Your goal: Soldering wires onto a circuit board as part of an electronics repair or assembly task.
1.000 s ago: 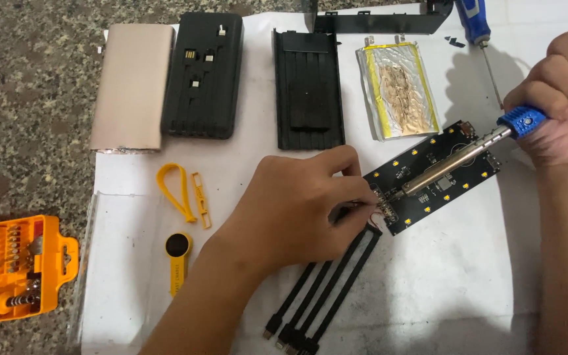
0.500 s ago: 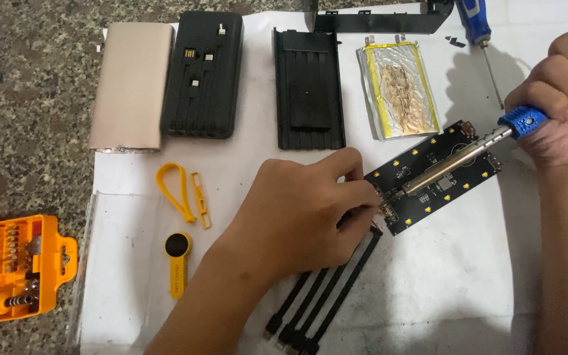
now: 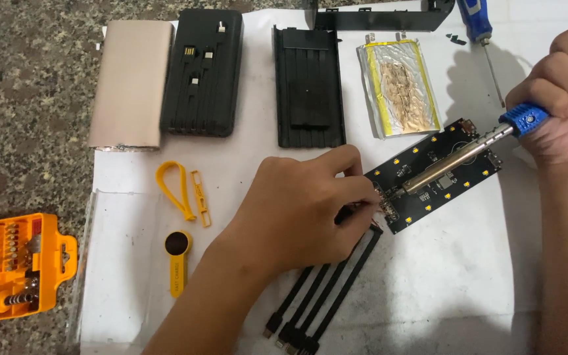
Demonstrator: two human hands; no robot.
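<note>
My right hand (image 3: 560, 98) grips the blue handle of a soldering iron (image 3: 458, 158). Its metal barrel lies across a black circuit board (image 3: 445, 177), with the tip at the board's lower left end. My left hand (image 3: 297, 210) pinches the upper ends of several flat black cables (image 3: 327, 289) right at that same end of the board. My fingers hide the spot where cables and board meet. The cables trail down toward the sheet's near edge.
All lies on a white sheet (image 3: 428, 289) over a speckled stone surface. At the back are a gold casing (image 3: 129, 82), two black casing shells (image 3: 202, 72) (image 3: 310, 85), a silver battery pouch (image 3: 399, 89) and a blue screwdriver (image 3: 478, 23). Yellow pry tools (image 3: 175, 187) and an orange bit case (image 3: 11, 263) sit at left.
My left hand has shifted slightly at the cable ends. The soldering iron and board stay where they were.
</note>
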